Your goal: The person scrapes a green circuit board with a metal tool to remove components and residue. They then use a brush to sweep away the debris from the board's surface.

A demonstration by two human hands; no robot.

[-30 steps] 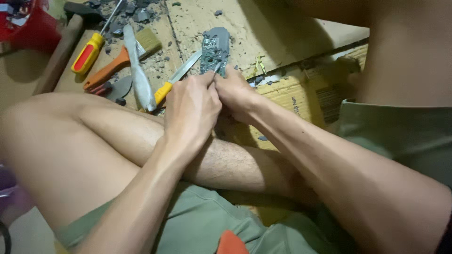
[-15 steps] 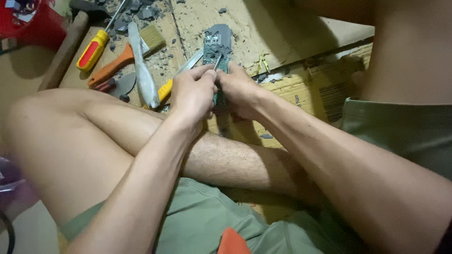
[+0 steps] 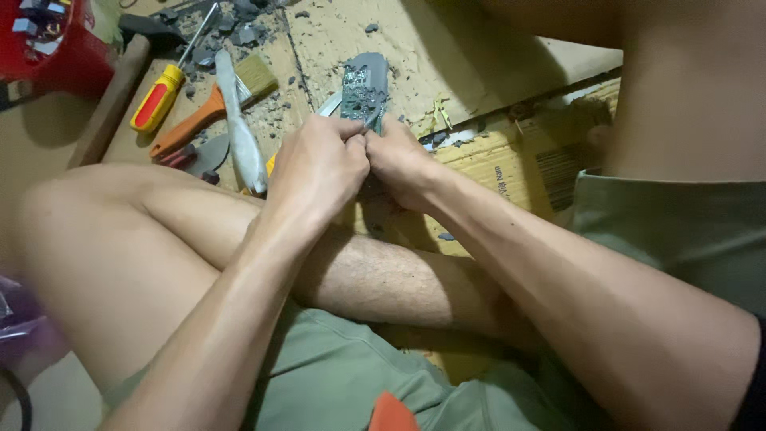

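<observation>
The board is a small grey-green piece full of tiny parts. It rests on the cardboard, just past the crossed legs, with its near end between the two hands. The left hand and the right hand are pressed close together, knuckle to knuckle. Their fingers are curled tight on the near end of the board. A thin metal tool seems to poke out between them, but which hand holds it I cannot tell.

The board could snap if the hands bend it too hard. A finger could slip and get scratched on a sharp edge or on the tool. Little grey bits already lie all around, and more could fly up. The bare legs are very near, so a slip could poke them.

Both arms reach forward over the legs, with the wrists nearly straight.

The screwdriver, brush and knife lie to the left, untouched.
</observation>
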